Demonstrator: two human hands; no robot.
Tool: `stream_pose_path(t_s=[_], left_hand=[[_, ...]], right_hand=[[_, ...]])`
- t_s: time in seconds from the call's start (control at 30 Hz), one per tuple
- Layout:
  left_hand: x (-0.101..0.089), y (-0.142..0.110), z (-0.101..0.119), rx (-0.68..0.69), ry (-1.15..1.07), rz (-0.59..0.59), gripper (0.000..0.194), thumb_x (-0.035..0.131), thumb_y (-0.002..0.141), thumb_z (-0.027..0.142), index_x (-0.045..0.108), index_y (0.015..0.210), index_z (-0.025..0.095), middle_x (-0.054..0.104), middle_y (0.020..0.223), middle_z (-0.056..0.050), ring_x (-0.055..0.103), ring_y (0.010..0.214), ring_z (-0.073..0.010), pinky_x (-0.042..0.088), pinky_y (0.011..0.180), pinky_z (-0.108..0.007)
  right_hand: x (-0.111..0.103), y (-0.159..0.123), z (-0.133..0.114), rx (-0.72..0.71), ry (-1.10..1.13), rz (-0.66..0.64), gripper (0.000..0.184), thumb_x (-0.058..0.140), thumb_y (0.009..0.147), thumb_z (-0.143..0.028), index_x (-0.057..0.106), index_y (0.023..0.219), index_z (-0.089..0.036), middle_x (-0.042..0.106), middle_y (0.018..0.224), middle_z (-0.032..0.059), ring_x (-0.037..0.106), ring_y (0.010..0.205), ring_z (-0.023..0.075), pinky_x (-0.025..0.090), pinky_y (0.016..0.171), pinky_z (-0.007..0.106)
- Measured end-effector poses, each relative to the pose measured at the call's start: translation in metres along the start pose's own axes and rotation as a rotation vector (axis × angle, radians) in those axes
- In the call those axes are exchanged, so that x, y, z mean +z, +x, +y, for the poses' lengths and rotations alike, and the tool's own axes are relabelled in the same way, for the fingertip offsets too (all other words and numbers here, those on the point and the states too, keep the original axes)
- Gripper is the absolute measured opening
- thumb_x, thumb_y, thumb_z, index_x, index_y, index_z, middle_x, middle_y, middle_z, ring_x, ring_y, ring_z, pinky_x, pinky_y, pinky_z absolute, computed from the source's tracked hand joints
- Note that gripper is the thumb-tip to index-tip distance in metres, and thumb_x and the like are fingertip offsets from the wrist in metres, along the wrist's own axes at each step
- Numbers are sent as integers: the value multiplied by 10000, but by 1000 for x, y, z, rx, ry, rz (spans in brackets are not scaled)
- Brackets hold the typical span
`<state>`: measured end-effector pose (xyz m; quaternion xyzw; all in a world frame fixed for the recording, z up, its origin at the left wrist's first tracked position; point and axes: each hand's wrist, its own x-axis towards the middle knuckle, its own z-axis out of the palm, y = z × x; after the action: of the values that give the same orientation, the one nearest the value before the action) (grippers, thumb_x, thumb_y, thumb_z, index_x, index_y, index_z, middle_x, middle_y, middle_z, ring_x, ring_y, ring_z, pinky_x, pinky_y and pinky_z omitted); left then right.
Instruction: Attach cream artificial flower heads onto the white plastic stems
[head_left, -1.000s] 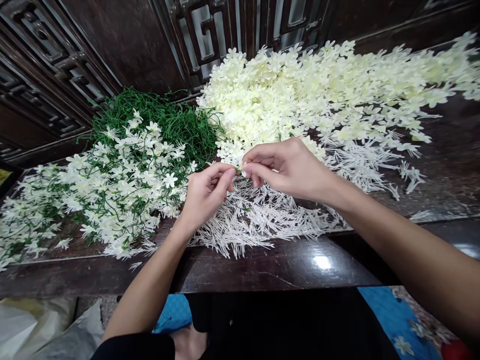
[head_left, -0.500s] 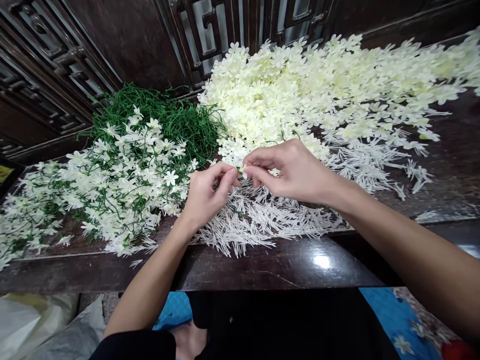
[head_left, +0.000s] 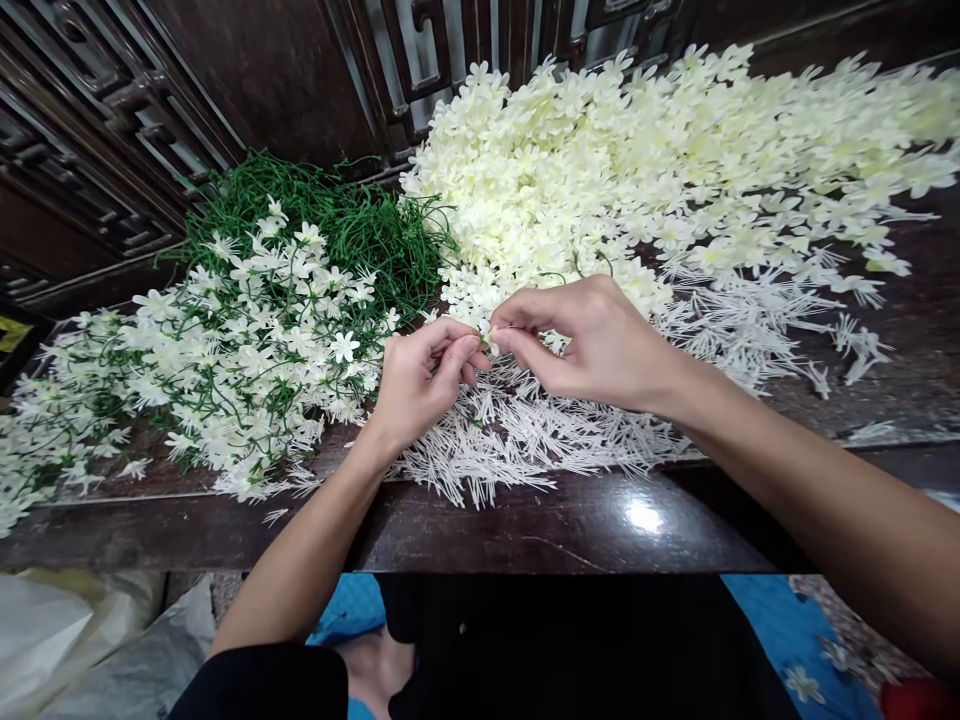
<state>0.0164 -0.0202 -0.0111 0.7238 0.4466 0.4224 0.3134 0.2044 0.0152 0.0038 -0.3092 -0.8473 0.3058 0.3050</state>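
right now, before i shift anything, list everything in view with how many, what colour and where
green stems: uncountable tangle, green, back left
stemmed flowers: uncountable heap, white on green, left
loose blossoms: uncountable heap, white to pale yellow, back, centre to right
spiky pieces: uncountable, white, front centre to right
small flower piece: one, white and green, between the grips
bench: one, dark brown, under the heaps
carved panelling: one stretch, dark brown, behind
bags: count unclear, whitish, lower left
mat: count unclear, blue, below bench
fallen flower: at least one, white, on mat
unclear thing: one, red, lower right
clothing: black, bottom
left grip: one, bare, pinching, centre
right grip: one, bare, pinching, right of centre
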Motion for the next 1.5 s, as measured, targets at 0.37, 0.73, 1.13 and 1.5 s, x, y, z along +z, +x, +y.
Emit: stream_pose_path(t_s=[0.37,0.73,1.13,1.5], left_hand=[[4,-3,-2,217,210,81,147,531,900,96,614,801,166,673,633,7,593,484,-60,466,433,-155],[2,-6,-4,465,622,101,146,487,883,61,590,871,165,677,708,-16,606,603,-114,477,531,-224],[-3,4,1,116,18,303,114,603,878,156,700,928,188,719,738,-22,627,554,-93,474,432,-194],[-15,9,1,-251,-505,396,211,666,826,208,495,944,246,649,797,2,638,570,-103,448,376,-159]], right_hand=[[1,1,-7,75,176,24,118,577,807,-148,624,708,-190,620,623,12,537,524,147,453,481,321],[-3,4,-11,352,492,-110,124,654,782,-144,642,662,-174,654,583,9,560,428,88,476,410,236],[-36,7,1,403,727,192,309,684,839,-466,689,759,-167,646,713,44,553,541,87,460,467,225],[-23,6,30,228,-208,47,168,580,856,-295,709,880,-190,686,969,91,597,958,275,467,897,522]])
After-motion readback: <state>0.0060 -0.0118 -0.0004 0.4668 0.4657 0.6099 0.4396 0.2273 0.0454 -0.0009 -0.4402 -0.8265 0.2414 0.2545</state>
